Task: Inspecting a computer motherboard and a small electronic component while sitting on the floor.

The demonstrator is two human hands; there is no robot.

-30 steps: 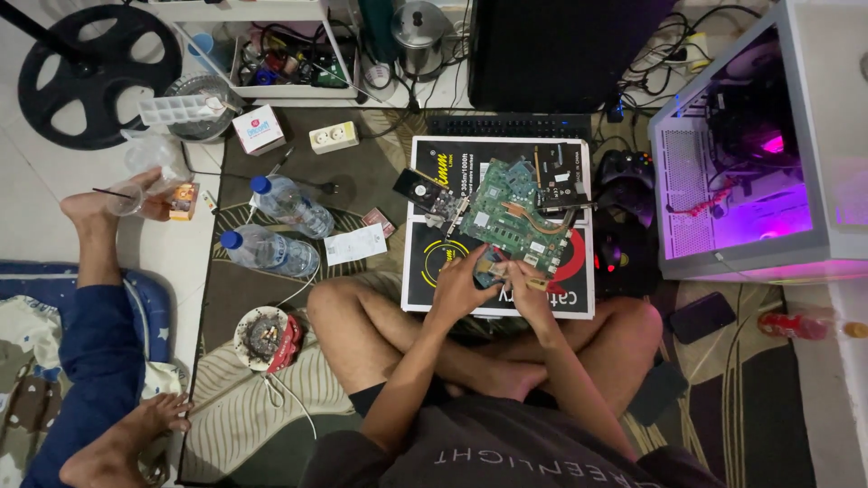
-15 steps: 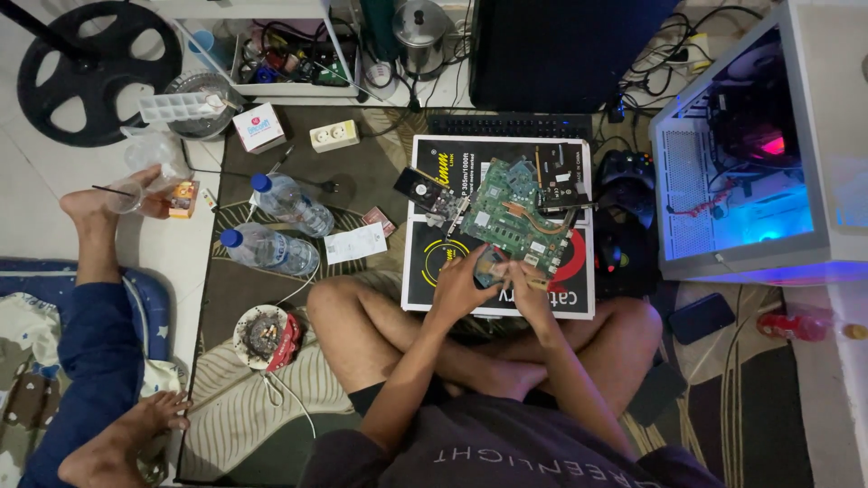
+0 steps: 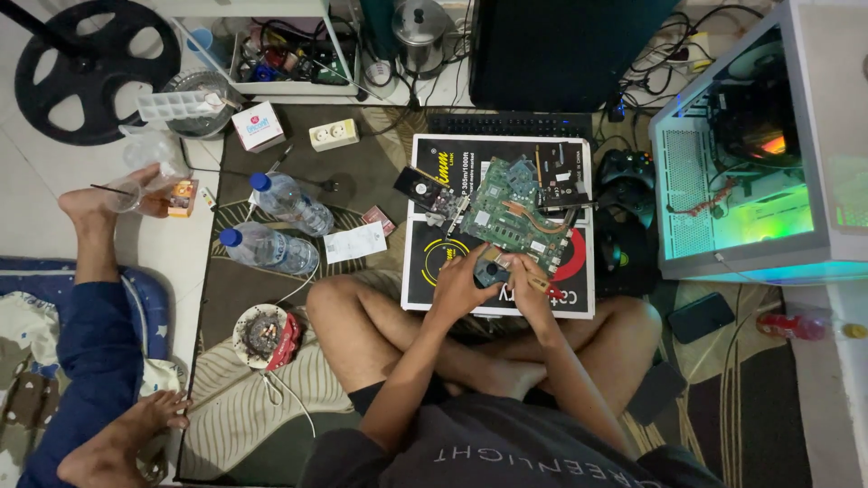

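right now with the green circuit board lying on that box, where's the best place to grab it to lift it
Probably by its bare left edge, coming from the left. The circuit board lies flat and tilted on the box; copper pipes cross its right part, and both the left hand and right hand crowd its near corner. Pinching the rim avoids pressing on its parts.

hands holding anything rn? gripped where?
Left hand and right hand both grip a small dark part by its sides, at the green circuit board edge. Exact part unclear.

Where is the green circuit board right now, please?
In the head view, the circuit board lies on the flat box in front of the person, just beyond both hands, with the game controller to its right.
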